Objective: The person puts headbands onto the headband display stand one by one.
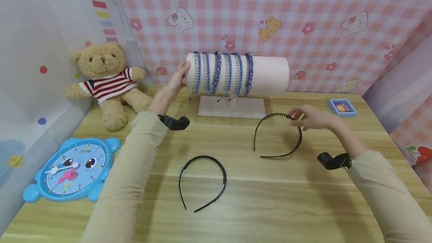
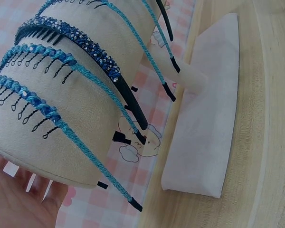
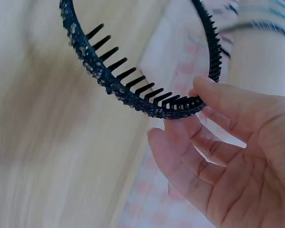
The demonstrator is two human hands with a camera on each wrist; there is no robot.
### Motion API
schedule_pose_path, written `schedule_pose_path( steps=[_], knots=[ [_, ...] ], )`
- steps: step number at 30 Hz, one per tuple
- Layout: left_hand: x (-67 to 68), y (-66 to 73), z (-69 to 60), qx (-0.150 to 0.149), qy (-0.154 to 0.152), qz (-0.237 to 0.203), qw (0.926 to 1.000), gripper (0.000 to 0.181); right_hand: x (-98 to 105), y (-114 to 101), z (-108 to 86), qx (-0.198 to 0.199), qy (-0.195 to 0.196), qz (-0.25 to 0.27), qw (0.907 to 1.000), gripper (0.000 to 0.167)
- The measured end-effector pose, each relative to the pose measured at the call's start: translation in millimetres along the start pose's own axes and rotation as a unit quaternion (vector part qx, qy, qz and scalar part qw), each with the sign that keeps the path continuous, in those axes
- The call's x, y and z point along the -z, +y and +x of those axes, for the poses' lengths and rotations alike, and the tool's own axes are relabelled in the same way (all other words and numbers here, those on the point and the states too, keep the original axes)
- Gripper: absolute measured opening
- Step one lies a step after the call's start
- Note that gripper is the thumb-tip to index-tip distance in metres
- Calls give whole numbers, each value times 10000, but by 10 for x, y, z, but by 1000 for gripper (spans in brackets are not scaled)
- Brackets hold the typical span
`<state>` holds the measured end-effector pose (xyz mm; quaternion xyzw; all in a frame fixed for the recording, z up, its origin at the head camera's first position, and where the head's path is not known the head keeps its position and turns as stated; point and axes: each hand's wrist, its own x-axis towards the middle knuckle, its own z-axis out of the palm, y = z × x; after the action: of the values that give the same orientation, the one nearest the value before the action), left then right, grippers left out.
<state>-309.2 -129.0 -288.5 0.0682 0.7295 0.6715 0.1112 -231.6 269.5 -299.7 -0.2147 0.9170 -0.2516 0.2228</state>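
Observation:
A padded headband display stand (image 1: 271, 76), a pale horizontal roll on a flat base, stands at the back of the table. Several blue headbands (image 2: 92, 85) with comb teeth sit around its left part; some are braided, others glittery. My left hand (image 1: 177, 80) holds the roll's left end, its fingertips hidden behind that end in the left wrist view. Between thumb and fingers, my right hand (image 1: 312, 117) pinches a black-toothed headband (image 3: 118, 95) with dark blue glitter, right of the stand's base. Another dark glittery headband (image 1: 221, 195) lies on the table nearer me.
A teddy bear (image 1: 101, 65) in a striped shirt sits at the back left. In front of it lies a blue toy clock (image 1: 72, 171), beside my left forearm. A small blue-framed item (image 1: 342, 107) is at the far right. Checked cloth (image 1: 236, 14) hangs behind.

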Motion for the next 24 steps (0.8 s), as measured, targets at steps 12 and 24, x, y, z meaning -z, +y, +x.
schedule_pose_path(
  steps=[12,24],
  knots=[
    [-1,3,3,30,34,-22,10000,55,382,-8,-29,-1323,1315,667,9802,62],
    [-17,8,-13,28,74,-25,10000,55,607,-396,198,-1514,2758,1547,9365,68]
  ],
)
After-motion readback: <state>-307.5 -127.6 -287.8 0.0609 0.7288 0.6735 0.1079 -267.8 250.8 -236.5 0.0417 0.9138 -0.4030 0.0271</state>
